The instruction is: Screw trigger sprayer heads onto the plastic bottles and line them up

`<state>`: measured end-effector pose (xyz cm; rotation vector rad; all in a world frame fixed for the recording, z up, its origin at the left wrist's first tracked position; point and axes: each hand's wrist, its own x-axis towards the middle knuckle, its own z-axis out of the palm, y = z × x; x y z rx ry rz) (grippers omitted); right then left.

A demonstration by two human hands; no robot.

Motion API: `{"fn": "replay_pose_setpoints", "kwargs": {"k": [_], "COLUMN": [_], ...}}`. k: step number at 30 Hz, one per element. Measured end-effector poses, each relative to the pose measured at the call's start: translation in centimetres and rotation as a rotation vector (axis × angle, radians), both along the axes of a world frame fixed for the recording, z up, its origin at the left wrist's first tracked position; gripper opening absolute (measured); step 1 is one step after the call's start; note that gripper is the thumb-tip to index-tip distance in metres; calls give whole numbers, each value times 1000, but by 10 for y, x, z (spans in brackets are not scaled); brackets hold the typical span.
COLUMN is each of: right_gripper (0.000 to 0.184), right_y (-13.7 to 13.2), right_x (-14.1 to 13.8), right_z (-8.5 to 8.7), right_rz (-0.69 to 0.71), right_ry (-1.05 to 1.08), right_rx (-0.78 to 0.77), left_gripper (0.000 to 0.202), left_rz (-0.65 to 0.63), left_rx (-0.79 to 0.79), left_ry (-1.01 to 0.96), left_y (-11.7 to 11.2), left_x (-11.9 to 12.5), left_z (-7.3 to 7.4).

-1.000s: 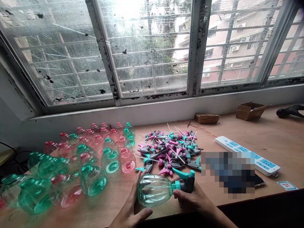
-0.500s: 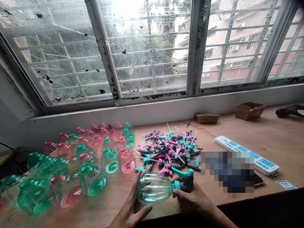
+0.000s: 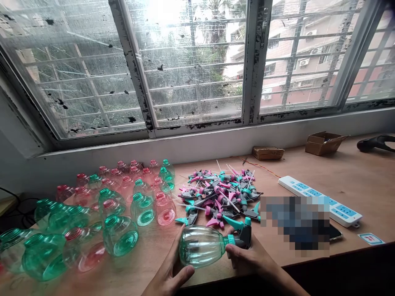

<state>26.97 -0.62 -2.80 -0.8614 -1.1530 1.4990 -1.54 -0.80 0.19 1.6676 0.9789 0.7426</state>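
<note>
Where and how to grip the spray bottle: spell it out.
Likely the spray bottle by its rounded body, cupped from the base end: it lies sideways, base toward the left hand, and the right hand holds the neck end.

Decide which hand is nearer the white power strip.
Right. The right hand, at the spray head of the bottle, sits left of the power strip; the left hand, at the bottle's base, lies farther left.

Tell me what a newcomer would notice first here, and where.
Probably the green spray bottle, held sideways between the left hand and right hand at the near edge of the table. Just beyond lies a jumbled pile of pink, teal and grey spray tops, with pink and green bottles crowded to its left. Behind the table, a bright, streaky window spans the view.
</note>
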Motion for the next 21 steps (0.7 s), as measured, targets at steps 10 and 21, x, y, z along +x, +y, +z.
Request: {"fn": "replay_pose_setpoints", "kwargs": {"k": [10,21], "right_gripper": [47,51], "right_y": [0,-3], "right_x": [-1,-2], "right_z": [6,6], "right_rz": [-6,2], "right_ry": [-16,-25], "right_rx": [70,21], "left_gripper": [91,94], "left_rz": [48,6], "left_rx": [50,-27], "left_ry": [6,-35], "left_y": [1,0], "left_x": [0,2], "left_z": [-13,2]}}
